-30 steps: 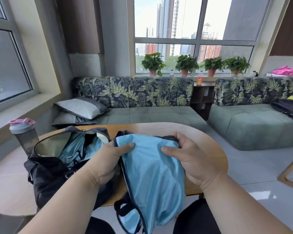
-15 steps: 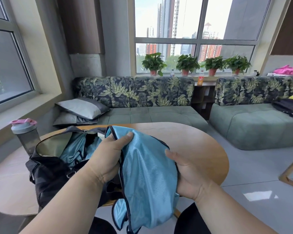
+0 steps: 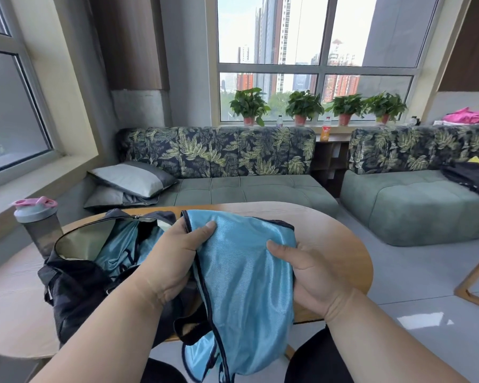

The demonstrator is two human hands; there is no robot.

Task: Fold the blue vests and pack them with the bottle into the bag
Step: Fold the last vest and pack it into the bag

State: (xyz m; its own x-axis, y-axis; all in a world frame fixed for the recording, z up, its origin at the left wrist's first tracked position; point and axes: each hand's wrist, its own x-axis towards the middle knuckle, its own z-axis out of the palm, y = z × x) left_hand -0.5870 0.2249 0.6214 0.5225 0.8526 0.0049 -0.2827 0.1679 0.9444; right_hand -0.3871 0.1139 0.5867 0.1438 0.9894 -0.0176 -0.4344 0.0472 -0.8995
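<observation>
A light blue vest (image 3: pixel 244 286) with dark trim hangs between my hands over the table's near edge, its lower end drooping below the tabletop. My left hand (image 3: pixel 177 261) grips its upper left edge, thumb on top of the cloth. My right hand (image 3: pixel 307 269) holds its right side, thumb across the front. To the left lies the open black bag (image 3: pixel 75 283), with another blue vest (image 3: pixel 122 250) inside. A grey bottle (image 3: pixel 38 225) with a pink lid stands upright behind the bag at the table's left.
The round wooden table (image 3: pixel 329 230) carries the bag and bottle. Green sofas (image 3: pixel 246 186) with leaf-print backs stand beyond it, with grey pillows (image 3: pixel 130 181) at the left. Potted plants (image 3: pixel 304 106) line the window sill. A wooden frame leg (image 3: pixel 476 283) is at the right.
Both hands have carried the vest left toward the bag and gathered it narrower. My right hand shifted from the top edge down to the vest's right side.
</observation>
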